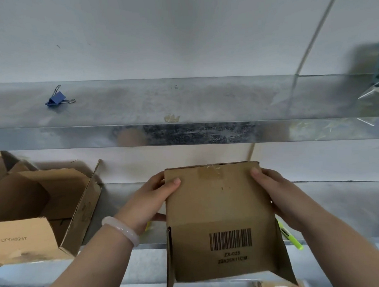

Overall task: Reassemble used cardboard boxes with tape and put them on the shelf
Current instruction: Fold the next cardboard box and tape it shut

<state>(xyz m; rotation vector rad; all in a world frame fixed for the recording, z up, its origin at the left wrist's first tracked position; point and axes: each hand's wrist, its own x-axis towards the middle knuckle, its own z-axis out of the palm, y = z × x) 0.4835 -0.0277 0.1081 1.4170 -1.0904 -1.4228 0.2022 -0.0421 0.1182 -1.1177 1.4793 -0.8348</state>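
White wall and two bare metal shelves are what's seen here, pretty plain setup. Down at the lower centre of the frame, a small cardboard box [218,204] is held over the lower shelf [336,202], well below the upper shelf [204,100]. It's clamped from both sides: the left grip [152,200] is curled round the left edge with the thumb laid on the facing panel, and the right grip [278,196] is placed the same way on the right edge. A flap printed with a barcode [230,239] is folded toward the camera, and an old tape scrap [211,171] is stuck near the far edge. A blue binder clip [56,99] is seen on the upper shelf, upper left. Bigger open boxes [57,201] are parked at lower left. A yellow-green highlighter [292,239] is partly hidden behind the box's right side.
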